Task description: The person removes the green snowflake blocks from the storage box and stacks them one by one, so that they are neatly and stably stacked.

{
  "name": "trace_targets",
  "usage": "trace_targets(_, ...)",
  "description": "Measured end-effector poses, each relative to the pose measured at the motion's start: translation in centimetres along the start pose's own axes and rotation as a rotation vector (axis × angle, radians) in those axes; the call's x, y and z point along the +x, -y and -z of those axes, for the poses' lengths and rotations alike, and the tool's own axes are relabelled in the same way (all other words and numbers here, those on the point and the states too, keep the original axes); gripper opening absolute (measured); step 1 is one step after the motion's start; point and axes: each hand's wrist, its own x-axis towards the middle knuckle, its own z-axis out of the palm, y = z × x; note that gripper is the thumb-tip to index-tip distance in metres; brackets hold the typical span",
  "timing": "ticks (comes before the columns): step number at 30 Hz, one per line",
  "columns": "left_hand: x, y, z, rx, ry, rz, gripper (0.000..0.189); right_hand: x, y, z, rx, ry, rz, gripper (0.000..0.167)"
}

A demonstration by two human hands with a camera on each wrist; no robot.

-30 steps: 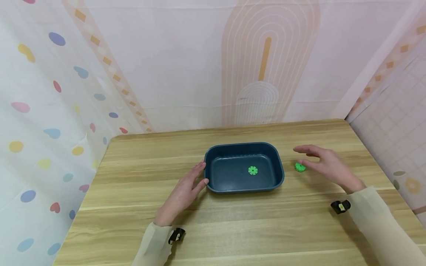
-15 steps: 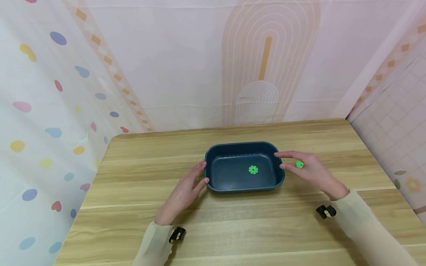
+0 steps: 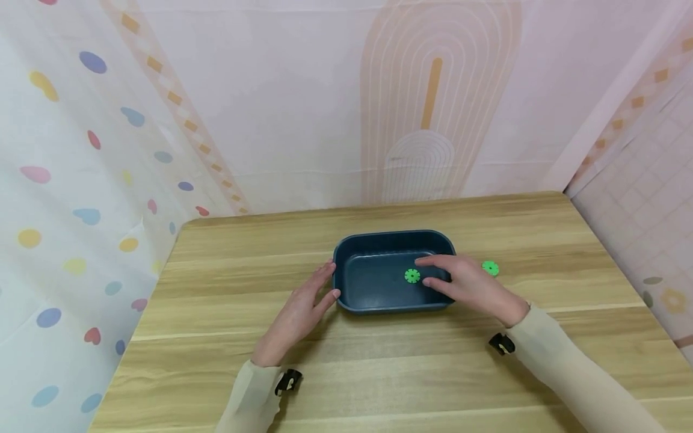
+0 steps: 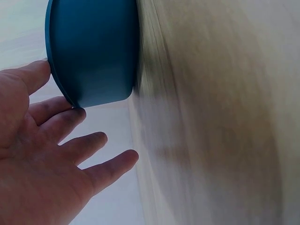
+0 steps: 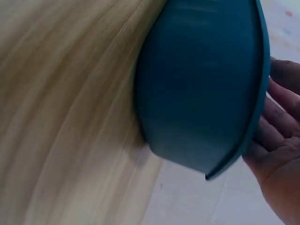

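A dark blue rectangular tub [image 3: 373,294] stands on the wooden table, and a green notched disc [image 3: 412,276] lies flat on its floor. My left hand [image 3: 295,316] touches the tub's left rim with its fingertips, the fingers spread, as the left wrist view also shows. Over the tub's right side reaches my right hand [image 3: 471,285], thumb and forefinger apart just right of the disc, with nothing visible between them. In the right wrist view the tub's outer wall [image 5: 201,93] hides the fingertips. A second green notched disc [image 3: 490,268] rests on the table, right of the tub.
The wooden table [image 3: 379,373] extends around the tub on all sides. Behind it hangs a patterned curtain [image 3: 281,108], with more printed cloth at the left and right. Each wrist carries a small black device.
My right hand has moved left, from above the loose disc on the table to inside the tub's right side. My left hand and the tub have stayed in place.
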Motion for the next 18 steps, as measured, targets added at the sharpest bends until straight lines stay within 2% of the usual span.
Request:
trace_targets(5, 0.0, -0.1, 0.1, -0.006, 0.004, 0.008, 0.059, 1.2, 0.3, -0.6, -0.049, 0.09, -0.037, 0.04)
trace_targets(12, -0.1, -0.2, 0.1, -0.008, 0.0, 0.012, 0.058, 2.5, 0.7, -1.0, -0.038, 0.203, -0.126, 0.041)
trace_targets(18, 0.0, -0.3, 0.2, -0.009, 0.01, 0.021, 0.058, 3.4, 0.6, -1.4, -0.046, 0.283, -0.132, 0.041)
